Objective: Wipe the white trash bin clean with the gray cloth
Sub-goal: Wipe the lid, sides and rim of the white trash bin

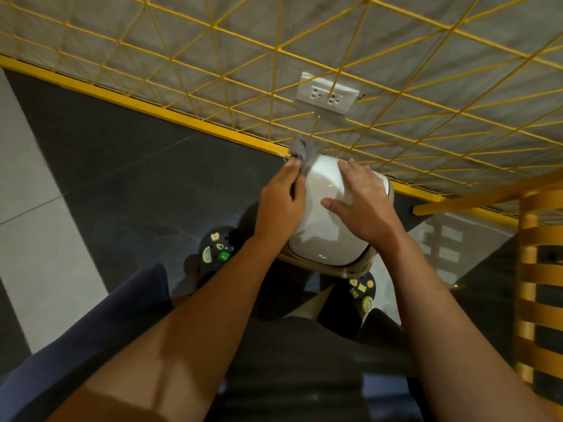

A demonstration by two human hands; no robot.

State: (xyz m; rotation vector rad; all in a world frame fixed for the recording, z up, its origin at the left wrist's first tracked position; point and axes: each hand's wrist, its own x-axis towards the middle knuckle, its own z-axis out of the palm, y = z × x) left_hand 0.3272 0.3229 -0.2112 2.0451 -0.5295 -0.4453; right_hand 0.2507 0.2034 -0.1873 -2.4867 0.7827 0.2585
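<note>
While white plastic trash bin (316, 214) stands at 12 o'clock, long axis 6-to-12, left hand (281, 202) grips crumpled gray cloth (300, 150) at its 11 o'clock corner; right hand (362, 199) rests flat, fingers spread, on its top.

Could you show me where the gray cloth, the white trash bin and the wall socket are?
gray cloth (300, 151): head view, on its bunched upper end.
white trash bin (320, 193): head view, on the bare glossy lid.
wall socket (327, 93): head view, on the middle of its white faceplate.
</note>
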